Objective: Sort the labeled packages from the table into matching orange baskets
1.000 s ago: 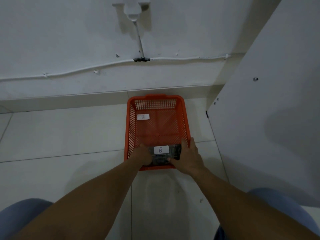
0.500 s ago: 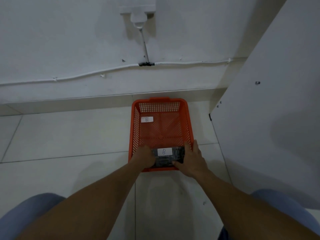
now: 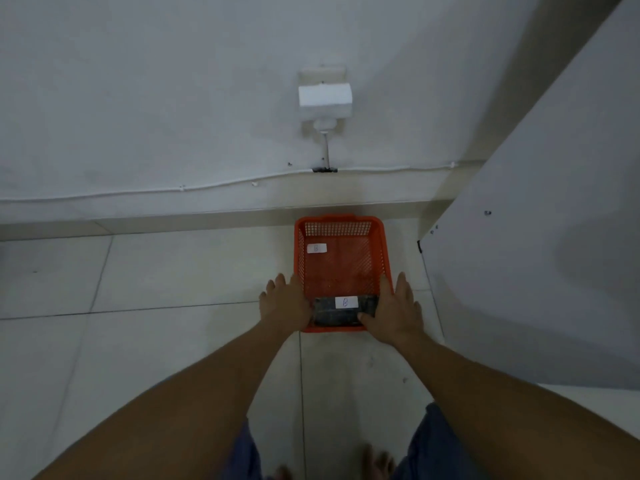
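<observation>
Head view: package (image 3: 343, 310) lies between left hand (image 3: 285, 303) and right hand (image 3: 394, 311).

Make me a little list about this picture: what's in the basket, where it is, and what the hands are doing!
basket: orange basket on the floor tiles, near the wall
basket label: white tag on the inside, marked B
package: dark package lying in the near end of the basket
package label: white sticker marked B, same letter as the basket
left hand: open, fingers spread, at the basket's left side
right hand: open, at the basket's right side, thumb by the package
</observation>
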Demonstrator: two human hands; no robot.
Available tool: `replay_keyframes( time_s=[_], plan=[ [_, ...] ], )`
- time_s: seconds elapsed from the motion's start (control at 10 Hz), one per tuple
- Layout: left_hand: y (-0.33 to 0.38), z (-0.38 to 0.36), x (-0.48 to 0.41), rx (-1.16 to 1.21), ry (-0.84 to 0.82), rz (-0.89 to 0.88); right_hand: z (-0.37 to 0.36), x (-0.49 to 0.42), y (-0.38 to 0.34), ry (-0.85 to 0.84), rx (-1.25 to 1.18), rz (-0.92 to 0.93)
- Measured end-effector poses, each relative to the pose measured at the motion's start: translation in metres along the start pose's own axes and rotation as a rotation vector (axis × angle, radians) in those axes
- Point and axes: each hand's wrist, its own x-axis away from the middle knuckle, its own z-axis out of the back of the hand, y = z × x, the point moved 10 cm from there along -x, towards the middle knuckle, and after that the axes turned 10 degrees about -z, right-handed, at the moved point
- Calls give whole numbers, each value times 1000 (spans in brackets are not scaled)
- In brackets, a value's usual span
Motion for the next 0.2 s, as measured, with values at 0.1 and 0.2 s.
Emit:
replay_keyframes(
  time_s=[0.1,0.2],
  plan=[
    [8,68,40,-30,28,-18,64,44,-28,24,-22,4],
    [19,133,81,-15,11,-10,134,85,-50,60,-19,21]
  ],
)
